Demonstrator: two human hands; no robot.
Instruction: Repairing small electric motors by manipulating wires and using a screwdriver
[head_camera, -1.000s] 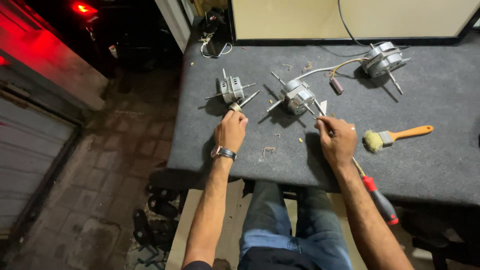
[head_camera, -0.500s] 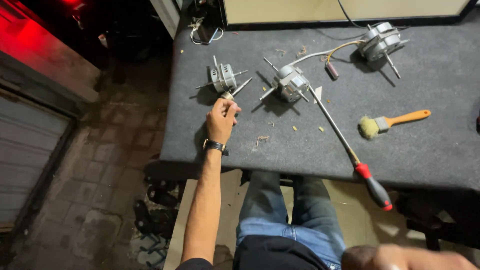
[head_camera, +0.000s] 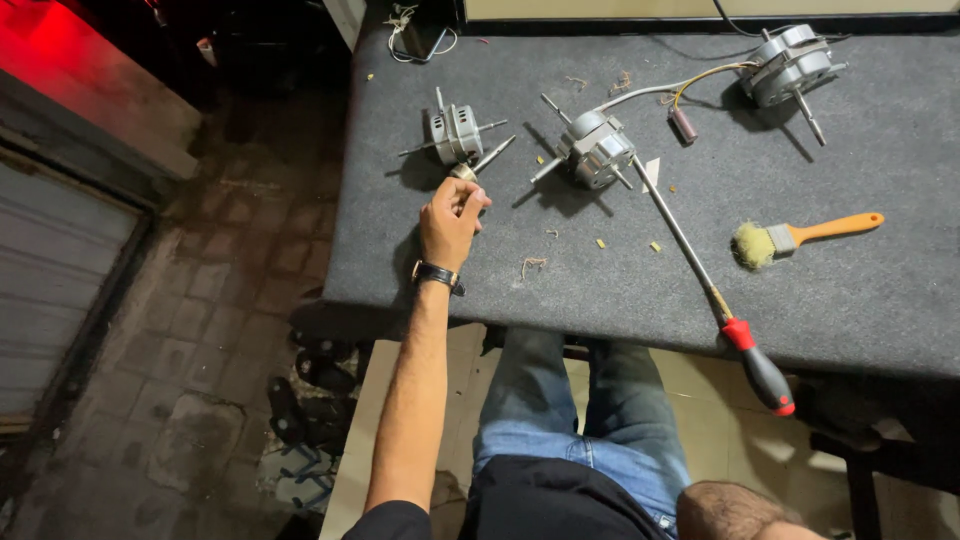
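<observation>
Small grey metal motor shaft (head_camera: 478, 165) is lying on the dark grey felt desk (head_camera: 600, 290), the left hand (head_camera: 450, 215) pinching its end, while the right hand, having released the long red-handled screwdriver (head_camera: 700, 270), is leaving view.

Single head-worn view, steep downward angle from above the seated lap, facing twelve o'clock across the table (head_camera: 860, 300), arm's-reach range, floor at nine o'clock.

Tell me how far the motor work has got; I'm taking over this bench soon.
Looks done: scraps lie by the middle motor, and the screwdriver rests on the table. In hand: the left hand pinches a small metal part beside the left motor. Left, probably: the far motor, wires attached.
</observation>
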